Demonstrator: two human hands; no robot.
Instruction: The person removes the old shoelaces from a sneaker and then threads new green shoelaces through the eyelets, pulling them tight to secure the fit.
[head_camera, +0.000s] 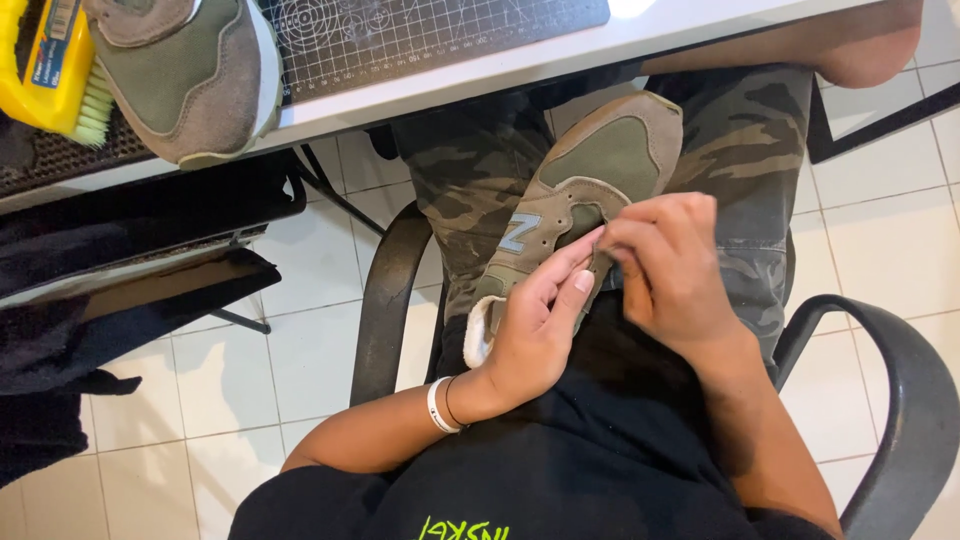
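Observation:
A tan and olive sneaker (590, 165) lies in my lap, toe pointing away, resting on camouflage trousers (470, 170). My left hand (535, 320) holds the shoe at its side near the opening, thumb pressed to the lacing area. My right hand (665, 265) pinches something small at the tongue and eyelets; the fingers hide what it is. A matching second sneaker (185, 75) sits on the table at upper left.
A yellow scrub brush (55, 70) lies beside the second sneaker. A dark cutting mat (430, 30) covers the white table (560, 55). Black chair armrests (385, 300) flank my legs. Dark cloth (60, 330) hangs at the left over a white tiled floor.

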